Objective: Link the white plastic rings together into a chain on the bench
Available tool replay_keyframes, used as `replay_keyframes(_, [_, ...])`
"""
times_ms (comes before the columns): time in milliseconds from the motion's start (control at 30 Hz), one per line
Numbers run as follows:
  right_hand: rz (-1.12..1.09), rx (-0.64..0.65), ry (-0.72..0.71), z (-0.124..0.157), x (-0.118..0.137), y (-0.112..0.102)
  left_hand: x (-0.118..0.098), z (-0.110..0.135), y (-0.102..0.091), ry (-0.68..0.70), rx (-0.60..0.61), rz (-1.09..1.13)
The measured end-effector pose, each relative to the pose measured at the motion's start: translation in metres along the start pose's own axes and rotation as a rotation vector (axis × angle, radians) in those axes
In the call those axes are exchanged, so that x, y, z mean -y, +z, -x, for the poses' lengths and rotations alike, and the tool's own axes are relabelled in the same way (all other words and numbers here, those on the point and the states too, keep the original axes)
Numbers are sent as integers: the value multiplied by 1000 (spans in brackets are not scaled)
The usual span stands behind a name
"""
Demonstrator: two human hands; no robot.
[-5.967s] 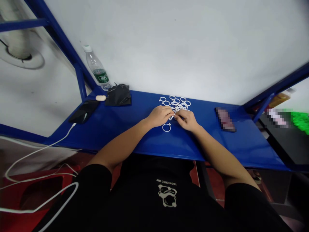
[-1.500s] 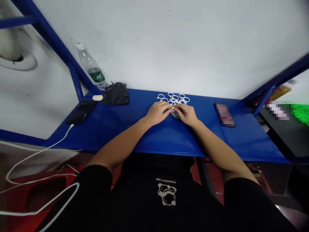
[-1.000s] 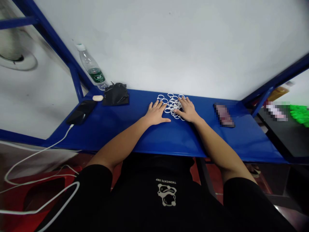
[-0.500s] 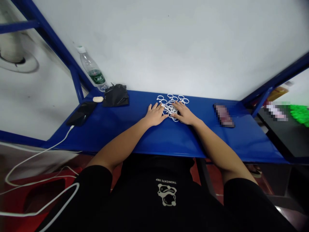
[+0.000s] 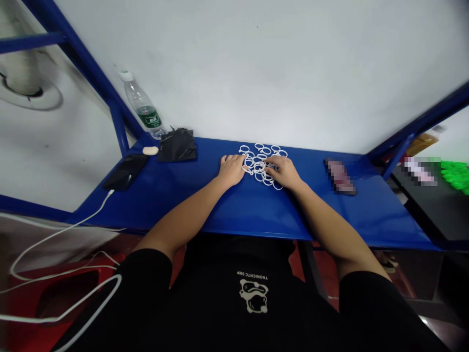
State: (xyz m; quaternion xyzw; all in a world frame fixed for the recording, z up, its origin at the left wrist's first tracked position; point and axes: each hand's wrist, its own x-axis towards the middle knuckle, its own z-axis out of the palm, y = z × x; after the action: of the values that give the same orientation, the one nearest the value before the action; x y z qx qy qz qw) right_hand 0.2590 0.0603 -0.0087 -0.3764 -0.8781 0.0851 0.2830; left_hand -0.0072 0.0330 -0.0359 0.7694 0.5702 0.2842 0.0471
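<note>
Several white plastic rings [image 5: 262, 155] lie in a loose heap on the blue table [image 5: 234, 205], close to the white wall. My left hand [image 5: 230, 169] rests at the heap's left edge, fingers curled over a ring or two. My right hand [image 5: 283, 171] rests on the heap's right side, fingers bent down onto the rings. Both hands touch the heap; whether either has hold of a ring is hidden by the fingers.
At the back left stand a plastic water bottle [image 5: 144, 106], a black crumpled bag [image 5: 178, 145] and a small beige object [image 5: 150, 150]. A black phone [image 5: 124, 172] with a white cable [image 5: 54, 234] lies at the left. A blurred object [image 5: 339, 176] lies right.
Earlier both hands pinched rings together in front of the heap. They then spread flat on the heap, and now the fingers curl onto the rings, with the left hand shifted slightly left.
</note>
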Motion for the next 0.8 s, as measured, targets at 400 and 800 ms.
replay_keyframes(400, [65,-213,100,2,6,-4,-16,1,-6,-10,37,47])
replay_keyframes(800, [-30,-256,-20,5,42,-10,-30,3,-26,142,-106,215])
